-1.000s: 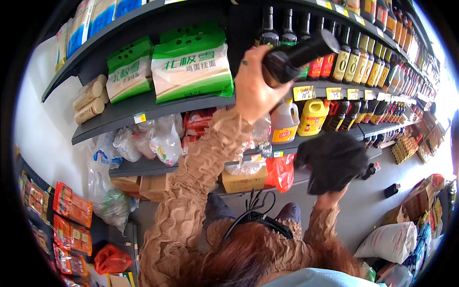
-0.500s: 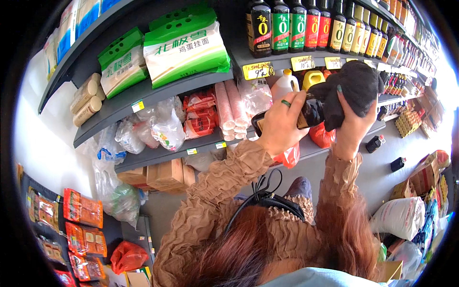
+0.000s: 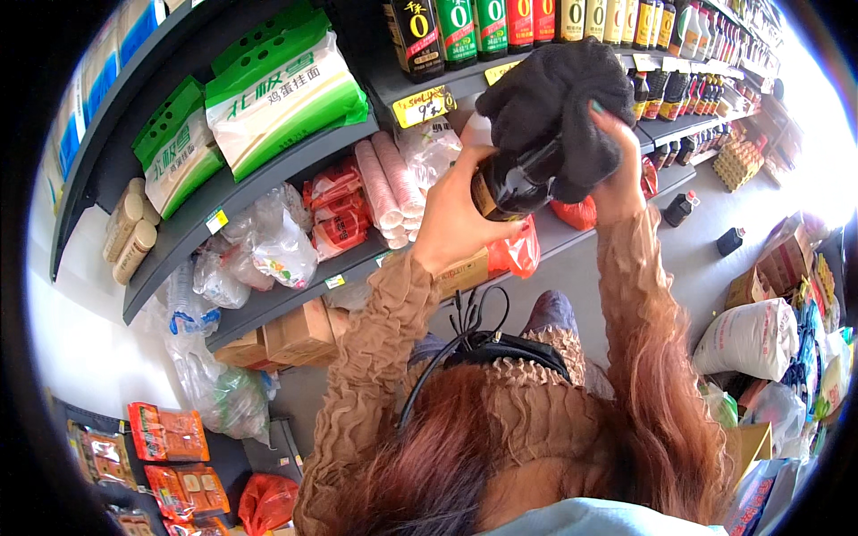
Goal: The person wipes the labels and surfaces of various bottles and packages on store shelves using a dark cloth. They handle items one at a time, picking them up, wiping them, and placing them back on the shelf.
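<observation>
My left hand (image 3: 454, 213) is wrapped round the lower part of a dark glass bottle (image 3: 520, 183), thumb underneath. The bottle is tilted, with its label end toward the lower left. A bunched black cloth (image 3: 563, 98), knitted-looking, lies over the bottle's upper part and hides it. My right hand (image 3: 620, 168) presses this cloth against the bottle from the right, fingers partly buried in its folds. Both hands are held up in front of the shelf with sauce bottles (image 3: 490, 27).
Green-and-white noodle packs (image 3: 286, 94) sit on the left shelf, above stacked paper cups (image 3: 384, 183) and plastic bags (image 3: 284, 243). Cartons (image 3: 299, 332) are underneath. Two dark bottles (image 3: 681, 208) and a white sack (image 3: 749, 338) stand on the floor at right.
My left hand has shifted from over the bottle to round its lower end, and the bottle has turned. The cloth now covers more of it. The view has swung right.
</observation>
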`<state>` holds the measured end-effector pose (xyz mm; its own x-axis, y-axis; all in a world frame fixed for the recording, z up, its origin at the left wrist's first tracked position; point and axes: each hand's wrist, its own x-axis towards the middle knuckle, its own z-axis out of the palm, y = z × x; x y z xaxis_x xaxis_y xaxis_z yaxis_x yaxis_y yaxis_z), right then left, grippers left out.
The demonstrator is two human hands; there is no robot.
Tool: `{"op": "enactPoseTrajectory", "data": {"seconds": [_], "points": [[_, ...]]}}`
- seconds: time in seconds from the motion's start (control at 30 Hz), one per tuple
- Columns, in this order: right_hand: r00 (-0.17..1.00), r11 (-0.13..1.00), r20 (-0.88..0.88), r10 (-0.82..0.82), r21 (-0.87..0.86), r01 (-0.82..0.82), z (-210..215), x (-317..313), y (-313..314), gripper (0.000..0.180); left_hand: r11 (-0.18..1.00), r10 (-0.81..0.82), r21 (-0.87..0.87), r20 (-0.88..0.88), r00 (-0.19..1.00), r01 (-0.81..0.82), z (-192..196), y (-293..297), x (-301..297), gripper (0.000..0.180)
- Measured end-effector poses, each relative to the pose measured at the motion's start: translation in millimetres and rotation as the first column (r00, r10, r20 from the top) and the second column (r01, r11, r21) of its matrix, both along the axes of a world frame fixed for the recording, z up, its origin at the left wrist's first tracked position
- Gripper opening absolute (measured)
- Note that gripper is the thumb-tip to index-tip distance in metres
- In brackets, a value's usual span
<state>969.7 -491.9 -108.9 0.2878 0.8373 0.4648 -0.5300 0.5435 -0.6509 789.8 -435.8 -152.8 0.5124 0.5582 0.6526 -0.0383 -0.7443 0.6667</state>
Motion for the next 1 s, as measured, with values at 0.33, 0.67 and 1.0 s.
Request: {"op": "enactPoseTrajectory", "data": {"seconds": [0.33, 0.67, 1.0], "points": [[0.766, 0.792, 0.213, -0.606, 0.076, 0.605, -7, -53, 2, 0.054, 0.972, 0.237, -0.002, -0.051, 0.970, -0.237, -3, -20, 9, 0.070], [0.856, 0.872, -0.253, -0.451, 0.077, 0.483, 10, -33, -8, 0.022, 0.945, 0.000, -0.318, 0.215, 0.977, 0.070, -45, -24, -51, 0.099], [0.948, 0.957, -0.156, -0.277, 0.044, 0.287, -14, -24, -2, 0.028, 0.687, -0.096, -0.594, 0.497, 0.862, 0.419, -67, -26, -49, 0.055]]}}
